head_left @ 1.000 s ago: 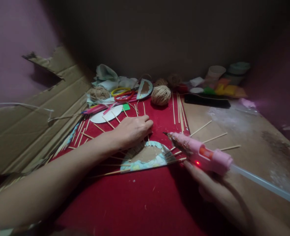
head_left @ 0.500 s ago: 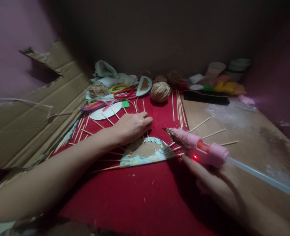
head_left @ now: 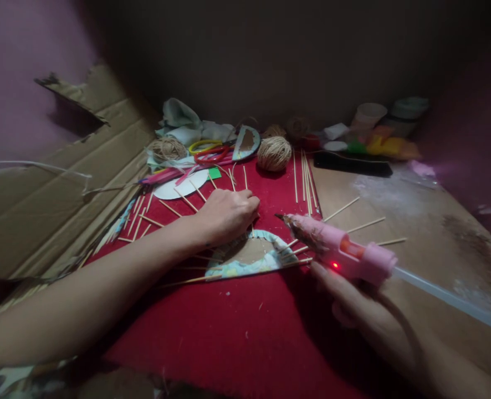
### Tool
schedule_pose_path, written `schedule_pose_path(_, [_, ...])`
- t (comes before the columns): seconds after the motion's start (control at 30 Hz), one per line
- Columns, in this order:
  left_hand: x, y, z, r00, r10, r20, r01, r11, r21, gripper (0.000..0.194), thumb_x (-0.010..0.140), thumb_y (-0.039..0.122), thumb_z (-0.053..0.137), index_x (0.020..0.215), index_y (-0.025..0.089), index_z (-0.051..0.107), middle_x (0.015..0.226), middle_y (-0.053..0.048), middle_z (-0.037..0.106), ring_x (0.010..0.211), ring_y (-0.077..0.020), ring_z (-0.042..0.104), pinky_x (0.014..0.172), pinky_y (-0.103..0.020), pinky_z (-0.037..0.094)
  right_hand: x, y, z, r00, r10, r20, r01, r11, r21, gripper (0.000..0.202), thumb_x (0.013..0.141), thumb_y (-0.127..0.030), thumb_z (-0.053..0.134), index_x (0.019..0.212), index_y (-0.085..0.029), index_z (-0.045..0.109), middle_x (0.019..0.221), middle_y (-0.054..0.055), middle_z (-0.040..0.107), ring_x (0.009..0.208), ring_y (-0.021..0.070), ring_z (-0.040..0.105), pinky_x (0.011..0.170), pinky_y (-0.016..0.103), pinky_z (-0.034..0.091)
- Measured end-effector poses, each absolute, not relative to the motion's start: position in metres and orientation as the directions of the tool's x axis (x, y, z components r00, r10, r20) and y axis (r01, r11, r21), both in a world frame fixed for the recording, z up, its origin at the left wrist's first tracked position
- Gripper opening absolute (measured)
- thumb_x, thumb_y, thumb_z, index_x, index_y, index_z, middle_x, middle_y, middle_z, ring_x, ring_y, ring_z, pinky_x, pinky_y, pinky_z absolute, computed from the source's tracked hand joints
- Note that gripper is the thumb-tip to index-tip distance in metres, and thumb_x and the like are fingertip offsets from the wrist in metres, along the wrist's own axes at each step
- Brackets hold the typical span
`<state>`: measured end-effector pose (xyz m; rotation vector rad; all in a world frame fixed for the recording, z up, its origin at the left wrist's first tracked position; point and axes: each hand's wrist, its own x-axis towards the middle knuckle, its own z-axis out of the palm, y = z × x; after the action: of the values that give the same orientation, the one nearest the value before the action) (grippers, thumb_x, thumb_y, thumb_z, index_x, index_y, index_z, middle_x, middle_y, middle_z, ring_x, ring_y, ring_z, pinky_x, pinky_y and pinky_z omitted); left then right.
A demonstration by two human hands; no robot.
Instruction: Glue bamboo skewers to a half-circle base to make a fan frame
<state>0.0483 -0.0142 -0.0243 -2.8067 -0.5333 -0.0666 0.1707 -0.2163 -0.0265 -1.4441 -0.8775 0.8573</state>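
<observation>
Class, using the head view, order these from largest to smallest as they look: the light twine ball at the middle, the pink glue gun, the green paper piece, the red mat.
1. Red mat
2. Pink glue gun, though nearness to the camera enlarges it
3. Light twine ball
4. Green paper piece

I'm standing close by and making out no readable word, label, brand or number. The pink glue gun (head_left: 341,244) is showing no legible lettering, only a red light (head_left: 335,265) glowing on its side; the pale cup (head_left: 368,113) at the back is sitting too dim for any print to be read.
</observation>
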Motion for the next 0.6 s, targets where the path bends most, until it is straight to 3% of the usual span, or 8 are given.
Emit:
schedule_pose_path(0.1, [0.048,-0.015,-0.023,0.933,0.349,0.089,0.360,-0.892,-0.274,0.022,0.089,0.028,0.047,0.083,0.016,0.065,0.080,-0.007,0.068,0.058,-0.0186,0.059,0.045,-0.030,0.021,0.167,-0.219,-0.027,0.396,0.899,-0.186,-0.030,-0.190,-0.981,0.037,0.078,-0.045,0.064,0.111,-0.026,0.069,0.071,0.002,0.072,0.057,0.0206,0.066,0.057,0.034,0.057])
schedule_pose_path(0.17, [0.049,-0.015,-0.022,0.931,0.354,0.086,0.364,-0.895,-0.259,0.020,0.087,0.025,0.047,0.084,0.016,0.065,0.079,-0.007,0.067,0.058,-0.0181,0.058,0.045,-0.030,0.022,0.163,-0.218,-0.025,0.336,0.905,-0.259,-0.079,-0.247,-0.966,0.037,0.080,-0.048,0.061,0.109,-0.026,0.070,0.078,0.003,0.073,0.060,0.0207,0.066,0.061,0.034,0.057])
schedule_pose_path(0.27, [0.049,-0.015,-0.023,0.928,0.360,0.094,0.372,-0.901,-0.225,0.018,0.086,0.024,0.048,0.084,0.016,0.065,0.077,-0.007,0.067,0.058,-0.0177,0.057,0.046,-0.029,0.024,0.158,-0.213,-0.024,0.305,0.920,-0.247,-0.129,-0.217,-0.968,0.035,0.081,-0.044,0.062,0.111,-0.027,0.069,0.088,0.003,0.074,0.082,0.0241,0.069,0.081,0.038,0.056])
schedule_pose_path(0.37, [0.048,-0.014,-0.026,0.927,0.356,0.119,0.373,-0.907,-0.194,0.021,0.087,0.025,0.046,0.083,0.016,0.065,0.077,-0.006,0.067,0.060,-0.0177,0.057,0.047,-0.029,0.028,0.156,-0.208,-0.026,0.323,0.923,-0.209,-0.166,-0.162,-0.973,0.033,0.080,-0.042,0.064,0.109,-0.027,0.069,0.102,0.003,0.073,0.105,0.0250,0.065,0.098,0.041,0.047])
schedule_pose_path(0.47, [0.046,-0.011,-0.029,0.926,0.345,0.152,0.367,-0.918,-0.149,0.022,0.087,0.026,0.047,0.080,0.016,0.065,0.077,-0.006,0.067,0.061,-0.0168,0.058,0.049,-0.028,0.032,0.157,-0.207,-0.029,0.319,0.921,-0.224,-0.237,-0.152,-0.960,0.031,0.080,-0.043,0.064,0.105,-0.025,0.071,0.104,0.005,0.073,0.109,0.0257,0.063,0.099,0.043,0.047])
schedule_pose_path(0.6, [0.044,-0.008,-0.031,0.926,0.329,0.185,0.347,-0.935,-0.076,0.019,0.085,0.026,0.051,0.075,0.015,0.063,0.074,-0.004,0.067,0.062,-0.0140,0.058,0.050,-0.025,0.036,0.155,-0.208,-0.030,0.331,0.914,-0.235,-0.269,-0.147,-0.952,0.032,0.080,-0.044,0.064,0.106,-0.026,0.070,0.103,0.005,0.074,0.100,0.0252,0.067,0.094,0.042,0.050])
